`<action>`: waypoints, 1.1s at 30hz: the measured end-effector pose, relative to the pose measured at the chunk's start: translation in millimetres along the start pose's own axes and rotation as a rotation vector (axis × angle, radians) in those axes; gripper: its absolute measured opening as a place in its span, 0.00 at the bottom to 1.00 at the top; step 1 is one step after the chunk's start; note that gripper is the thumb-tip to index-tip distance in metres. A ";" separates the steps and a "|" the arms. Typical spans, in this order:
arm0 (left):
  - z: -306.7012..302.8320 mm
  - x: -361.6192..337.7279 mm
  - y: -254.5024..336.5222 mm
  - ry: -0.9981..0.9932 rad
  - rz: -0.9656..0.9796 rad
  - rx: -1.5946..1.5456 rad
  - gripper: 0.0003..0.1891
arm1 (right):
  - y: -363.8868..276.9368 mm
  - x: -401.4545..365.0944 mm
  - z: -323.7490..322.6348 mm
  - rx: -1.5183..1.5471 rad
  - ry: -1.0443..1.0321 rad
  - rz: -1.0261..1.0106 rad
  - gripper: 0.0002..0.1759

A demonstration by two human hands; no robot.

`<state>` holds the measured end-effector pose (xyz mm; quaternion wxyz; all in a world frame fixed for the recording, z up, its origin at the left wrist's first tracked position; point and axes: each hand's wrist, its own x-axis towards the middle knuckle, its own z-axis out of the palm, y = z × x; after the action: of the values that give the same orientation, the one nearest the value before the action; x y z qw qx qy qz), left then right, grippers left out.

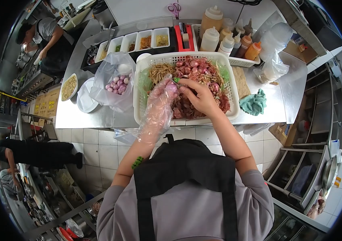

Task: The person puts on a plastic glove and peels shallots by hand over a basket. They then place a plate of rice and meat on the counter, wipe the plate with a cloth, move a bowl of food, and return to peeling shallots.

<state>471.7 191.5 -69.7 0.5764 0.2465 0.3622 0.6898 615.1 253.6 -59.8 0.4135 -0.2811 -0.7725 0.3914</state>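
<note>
Two hands over one white basket [137, 100]: left hand [161, 96], in a clear plastic glove, grips one purple shallot [172, 89]; right hand [199, 95] pinches one small green-handled tool [176, 80] against it. One shallot bag [98, 93] sits left of them, one green cloth [253, 103] right. Basket's near the surface's [273, 115] front edge, bare metal beside the cloth.

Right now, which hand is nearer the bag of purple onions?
Left. The left hand is just right of the bag, over the basket's left half; the right hand is farther right, over the basket's middle.
</note>
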 end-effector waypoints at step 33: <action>2.3 -2.1 -0.8 -0.011 0.090 -0.083 0.16 | 4.7 -1.1 -4.0 0.241 -0.056 0.262 0.14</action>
<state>474.4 190.0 -68.7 0.5566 0.2420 0.3185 0.7281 619.6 256.8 -62.8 0.3680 -0.3170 -0.6879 0.5393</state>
